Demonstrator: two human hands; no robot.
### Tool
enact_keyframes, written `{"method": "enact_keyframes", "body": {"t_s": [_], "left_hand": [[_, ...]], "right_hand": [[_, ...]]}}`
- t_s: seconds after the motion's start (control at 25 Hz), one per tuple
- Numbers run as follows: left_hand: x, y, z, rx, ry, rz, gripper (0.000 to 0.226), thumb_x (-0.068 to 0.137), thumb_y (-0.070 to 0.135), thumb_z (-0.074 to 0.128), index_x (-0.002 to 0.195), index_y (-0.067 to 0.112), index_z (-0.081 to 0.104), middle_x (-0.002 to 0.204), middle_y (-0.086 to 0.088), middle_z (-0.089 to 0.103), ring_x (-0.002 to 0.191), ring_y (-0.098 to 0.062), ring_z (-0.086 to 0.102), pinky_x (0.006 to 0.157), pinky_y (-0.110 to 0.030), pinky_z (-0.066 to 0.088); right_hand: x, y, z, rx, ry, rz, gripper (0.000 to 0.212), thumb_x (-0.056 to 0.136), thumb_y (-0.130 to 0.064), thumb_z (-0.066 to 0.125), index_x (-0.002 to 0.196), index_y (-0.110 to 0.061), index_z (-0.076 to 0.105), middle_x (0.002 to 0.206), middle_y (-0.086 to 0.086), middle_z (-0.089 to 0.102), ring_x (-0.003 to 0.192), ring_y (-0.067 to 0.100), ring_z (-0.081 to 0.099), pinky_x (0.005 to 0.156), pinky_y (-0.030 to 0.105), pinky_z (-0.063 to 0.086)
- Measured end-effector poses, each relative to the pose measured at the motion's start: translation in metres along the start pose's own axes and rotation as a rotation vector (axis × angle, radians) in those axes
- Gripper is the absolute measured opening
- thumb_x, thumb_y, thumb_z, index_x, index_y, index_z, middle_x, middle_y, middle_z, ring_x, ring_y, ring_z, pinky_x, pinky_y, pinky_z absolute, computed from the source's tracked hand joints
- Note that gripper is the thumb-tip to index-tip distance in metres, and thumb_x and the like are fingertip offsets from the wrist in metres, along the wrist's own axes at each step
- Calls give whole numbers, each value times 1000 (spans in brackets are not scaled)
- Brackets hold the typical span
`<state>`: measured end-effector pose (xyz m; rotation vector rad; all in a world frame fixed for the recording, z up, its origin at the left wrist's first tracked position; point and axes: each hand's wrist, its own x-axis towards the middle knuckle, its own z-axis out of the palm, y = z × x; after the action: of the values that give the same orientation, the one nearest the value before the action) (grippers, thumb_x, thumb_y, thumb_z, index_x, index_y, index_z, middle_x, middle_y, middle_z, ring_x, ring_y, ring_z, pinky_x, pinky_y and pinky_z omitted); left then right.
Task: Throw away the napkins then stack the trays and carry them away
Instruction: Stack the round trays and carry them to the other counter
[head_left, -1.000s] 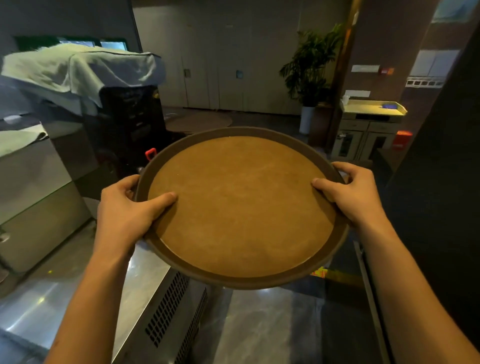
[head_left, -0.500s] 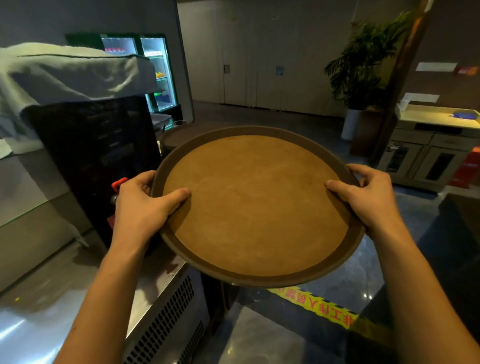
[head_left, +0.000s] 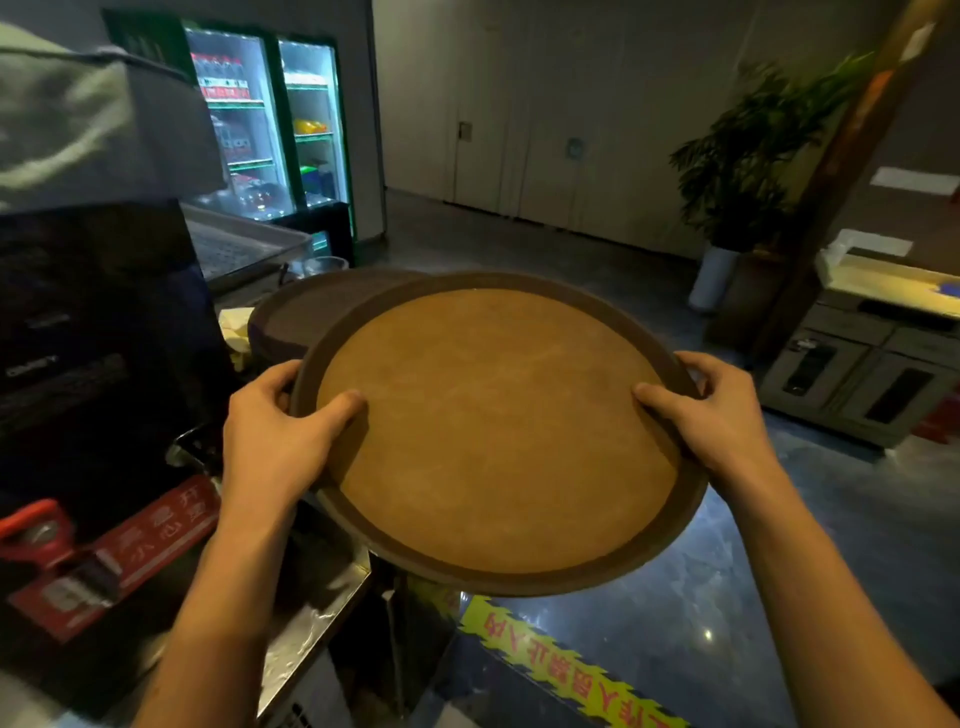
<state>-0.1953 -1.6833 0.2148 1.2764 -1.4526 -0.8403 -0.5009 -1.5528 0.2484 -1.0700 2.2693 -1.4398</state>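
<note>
I hold a round brown tray (head_left: 498, 431) level in front of me, with a darker rim around a tan non-slip face. My left hand (head_left: 275, 441) grips its left rim, thumb on top. On the right rim sits my right hand (head_left: 722, 415), thumb also on top. Whether more trays lie under the top one is hidden. Behind its far left edge, another dark round tray (head_left: 306, 317) rests on the counter. No napkins show on the held tray.
A steel counter (head_left: 311, 623) with a black machine (head_left: 88, 332) stands at my left. Pale crumpled paper (head_left: 236, 327) lies beside the resting tray. Lit drinks fridges (head_left: 270, 130) stand behind, a potted plant (head_left: 748, 156) and cabinet (head_left: 862, 364) to the right. Yellow warning tape (head_left: 561, 665) crosses the floor.
I have walked forward along the counter with the tray held the same way. The fridges and the second tray on the counter have come into view and grown closer.
</note>
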Motion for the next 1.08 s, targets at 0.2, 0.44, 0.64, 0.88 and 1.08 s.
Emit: {"method": "enact_keyframes", "body": {"t_s": [0.2,0.44,0.64,0.88,1.08], "left_hand": [[46,-11,13,32,125,-57,43,74,44,73,114,33,63,97,13,66,92,-14,66,80,-46,56],[88,-27,30,175,307,-161,33,68,59,60,90,35,57,93,8,63,91,-21,62,79,-51,55],[122,-31,48,289,424,-332,57,62,69,53,91,21,64,83,-3,67,77,-26,65,70,-48,57],[138,-27,67,540,463,-462,20,84,41,65,88,29,50,75,2,60,65,-12,56,58,-31,49],[140,-23,75,801,456,-442,25,83,44,61,91,24,49,80,0,58,68,-16,55,61,-35,51]], "right_hand": [[79,-6,57,-33,-153,-14,69,79,-32,77,138,-15,48,136,9,54,116,28,56,93,45,49],[179,-10,142,-19,-379,-79,64,78,-33,78,134,-17,51,131,10,57,108,27,58,86,42,49],[258,-18,211,-19,-574,-182,60,78,-29,79,130,-11,55,124,10,61,96,22,58,82,36,49],[320,-23,269,-377,-711,-499,65,77,-66,56,120,-18,53,103,2,62,89,22,61,79,45,54],[336,-35,285,-750,-694,-789,56,89,-69,33,102,-17,50,88,3,57,78,21,60,75,43,55]]}}
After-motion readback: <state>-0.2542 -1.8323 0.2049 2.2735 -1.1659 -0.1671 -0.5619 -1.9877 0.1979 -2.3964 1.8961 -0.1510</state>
